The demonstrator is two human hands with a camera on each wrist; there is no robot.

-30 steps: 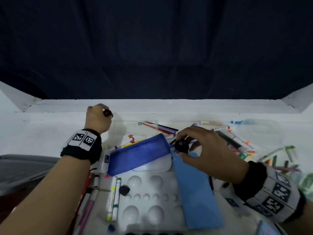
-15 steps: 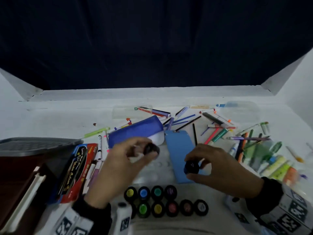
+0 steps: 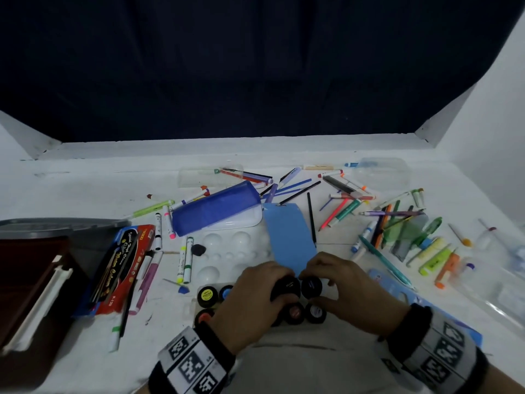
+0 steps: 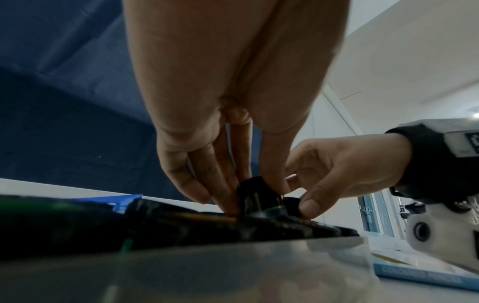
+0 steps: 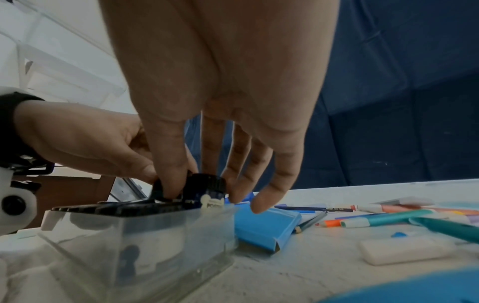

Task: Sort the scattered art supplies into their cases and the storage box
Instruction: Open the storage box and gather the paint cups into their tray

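Note:
A clear plastic case [image 5: 145,235] at the table's near edge holds several black-capped paint jars, among them a yellow-labelled jar [image 3: 208,295]. My left hand [image 3: 272,275] pinches a black paint jar [image 3: 285,288] from above, right over the case's far row. Beside it my right hand [image 3: 315,268] grips a second dark jar [image 3: 311,286] with thumb and fingers. The right wrist view has this jar [image 5: 207,188] at the case's rim. In the left wrist view my fingers close round the black jar [image 4: 255,192]. The two jars touch or nearly touch.
A blue pencil pouch [image 3: 216,207], a light blue box [image 3: 289,240] and a white palette [image 3: 227,251] lie just beyond the case. A red marker pack [image 3: 122,268] and a dark storage box [image 3: 34,274] sit left. Loose pens and markers [image 3: 397,223] spread right.
My left hand came back from the far left of the table with a jar. Both hands then moved toward me and down onto the jar case.

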